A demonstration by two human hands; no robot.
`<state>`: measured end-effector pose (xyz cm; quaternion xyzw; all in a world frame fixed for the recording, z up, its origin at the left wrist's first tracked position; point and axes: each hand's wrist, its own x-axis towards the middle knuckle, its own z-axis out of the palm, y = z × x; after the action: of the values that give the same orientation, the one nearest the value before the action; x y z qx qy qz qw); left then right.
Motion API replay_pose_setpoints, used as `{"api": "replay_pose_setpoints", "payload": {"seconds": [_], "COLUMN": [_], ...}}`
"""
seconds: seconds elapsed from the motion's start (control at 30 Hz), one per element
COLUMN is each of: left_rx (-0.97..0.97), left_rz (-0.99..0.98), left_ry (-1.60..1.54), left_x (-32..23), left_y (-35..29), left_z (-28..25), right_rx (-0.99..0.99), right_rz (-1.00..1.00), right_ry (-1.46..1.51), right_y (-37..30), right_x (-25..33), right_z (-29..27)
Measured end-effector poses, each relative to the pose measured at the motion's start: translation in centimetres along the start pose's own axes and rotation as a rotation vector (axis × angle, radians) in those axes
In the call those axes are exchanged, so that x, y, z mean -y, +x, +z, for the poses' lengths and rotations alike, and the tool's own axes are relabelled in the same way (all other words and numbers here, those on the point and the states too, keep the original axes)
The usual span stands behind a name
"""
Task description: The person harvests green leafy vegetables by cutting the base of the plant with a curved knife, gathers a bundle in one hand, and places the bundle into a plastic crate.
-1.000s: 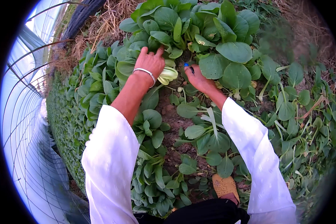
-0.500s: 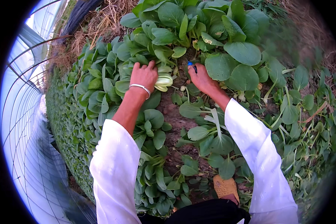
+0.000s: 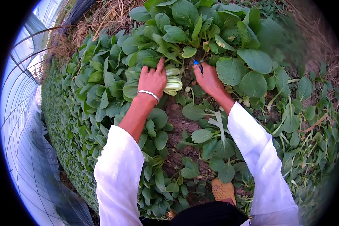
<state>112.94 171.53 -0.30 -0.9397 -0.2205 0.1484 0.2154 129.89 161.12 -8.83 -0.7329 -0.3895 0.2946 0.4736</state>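
My left hand (image 3: 153,81), with a pale bracelet at its wrist, rests palm down against leaves beside several bok choy heads (image 3: 173,85). Their pale stem ends point right. Its fingers look apart and stretched forward, the tips partly among leaves; the thumb is hidden. My right hand (image 3: 209,79) is closed round a small blue-and-black tool (image 3: 198,65), apparently a handle; no blade shows. Just ahead of it, leafy bok choy plants (image 3: 199,28) stand rooted in the soil.
Dense bok choy (image 3: 98,88) covers the bed on the left. Loose leaves (image 3: 218,145) lie on brown soil (image 3: 177,124) between my arms. An orange-brown shoe (image 3: 223,191) stands below. Plastic sheeting on hoops (image 3: 22,113) curves along the far left; dry straw (image 3: 101,24) lies at the back.
My left hand has shifted slightly right and down over the bok choy, its fingers now more stretched. My right hand stays near the standing plants with the tool. The view has shifted slightly.
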Motion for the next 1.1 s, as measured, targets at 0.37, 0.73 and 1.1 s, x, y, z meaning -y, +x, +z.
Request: {"api": "replay_pose_setpoints", "payload": {"seconds": [0.37, 0.73, 1.1], "left_rx": [-0.033, 0.128, 0.132], "left_rz": [0.105, 0.0, 0.025], "left_ry": [0.11, -0.053, -0.079], "left_x": [0.0, 1.3, 1.3], "left_y": [3.2, 2.6, 2.1], "left_z": [-1.3, 0.6, -0.7], "right_rx": [-0.024, 0.345, 0.455], "right_rz": [-0.006, 0.516, 0.375], "right_ry": [-0.086, 0.311, 0.086], "right_y": [2.3, 3.5, 3.5], "right_x": [-3.2, -0.2, 0.4], "right_z": [1.6, 1.5, 1.1]}}
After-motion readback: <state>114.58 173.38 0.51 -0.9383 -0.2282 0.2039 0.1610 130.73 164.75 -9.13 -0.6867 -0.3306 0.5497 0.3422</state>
